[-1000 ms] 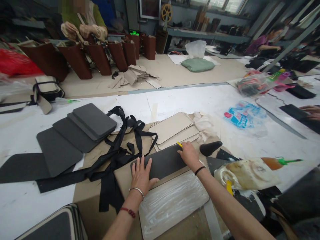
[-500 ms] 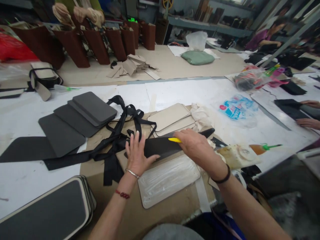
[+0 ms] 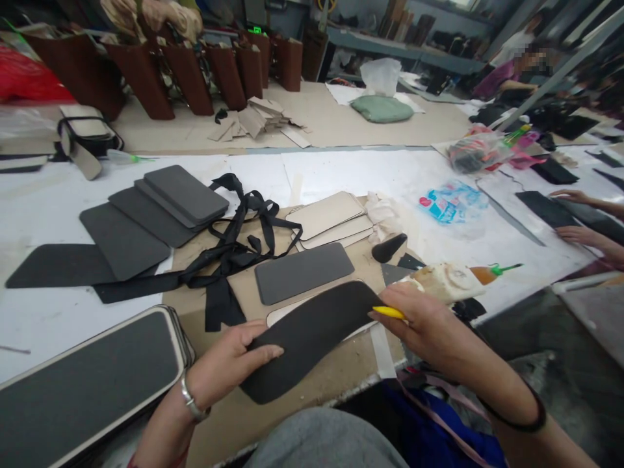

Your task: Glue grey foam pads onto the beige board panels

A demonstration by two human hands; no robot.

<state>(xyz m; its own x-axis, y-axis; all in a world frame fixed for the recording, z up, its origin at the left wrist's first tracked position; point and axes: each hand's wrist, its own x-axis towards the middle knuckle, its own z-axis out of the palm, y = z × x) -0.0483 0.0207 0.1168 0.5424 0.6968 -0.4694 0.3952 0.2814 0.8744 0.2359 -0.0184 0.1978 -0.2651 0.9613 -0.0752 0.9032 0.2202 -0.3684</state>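
Observation:
A dark, bendy rectangular panel (image 3: 312, 338) hangs in a slight curve between my hands, over a pale board (image 3: 283, 313) that it mostly covers. My left hand (image 3: 234, 351) grips its left end, thumb on top. At the right end, my right hand (image 3: 414, 315) pinches the corner. A yellow pointed tool (image 3: 389, 312) also sticks out of that hand; its kind is hidden by the fingers. Just beyond lies another flat dark panel (image 3: 305, 273). Black ribbon-like strips (image 3: 214, 263) lie tangled to the left of it.
Dark panels (image 3: 127, 227) fan out at left, above a stack of pale-edged panels (image 3: 97, 383). Cream boards (image 3: 331, 218) and a black-handled tool (image 3: 389, 248) lie beyond my hands. A glue bottle (image 3: 482, 274) rests at right. Co-workers' hands (image 3: 575, 218) and brown bags (image 3: 190, 78) are farther off.
My left hand was spread flat on a dark piece; now it grips a dark panel's left end. The panel has come toward me over the pale board, its right end in my right hand.

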